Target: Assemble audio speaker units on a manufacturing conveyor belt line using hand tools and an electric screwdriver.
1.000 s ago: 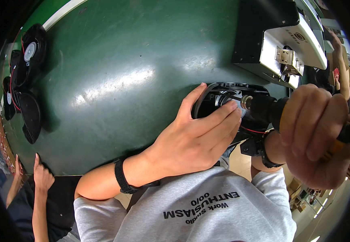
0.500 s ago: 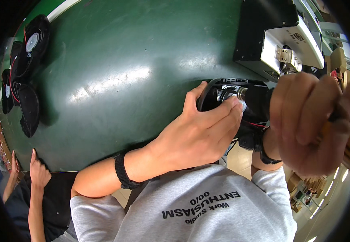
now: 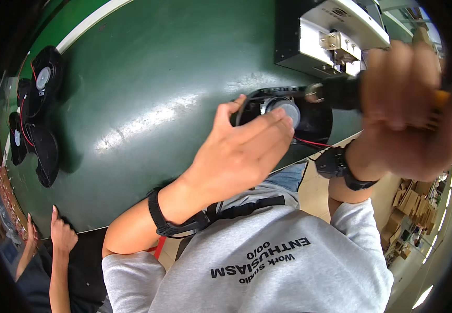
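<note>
At the table's near edge, my left hand [image 3: 244, 148] grips a black curved speaker housing [image 3: 317, 122]. Its thumb is at the far-left rim, and its other fingers press across the round grey speaker [image 3: 290, 111] set in the housing. A red wire [image 3: 312, 142] trails from the near side. My right hand [image 3: 408, 112], smeared by motion, is closed around a black electric screwdriver [image 3: 340, 94] with a metal nose. That nose is over the housing's far side, just beyond the speaker; whether it touches cannot be seen.
Beyond the housing at the right stands a black and silver boxy machine [image 3: 314, 39] with a metal bracket. More black housings with speakers [image 3: 42, 78] and red wires lie at the far left of the green table [image 3: 148, 68]. Another person's hand [image 3: 63, 235] rests at the near-left edge.
The screwdriver's nose has moved from beside the speaker's face toward the housing's far side, and my right hand has risen with it. More of the speaker shows. The whole view has shifted somewhat.
</note>
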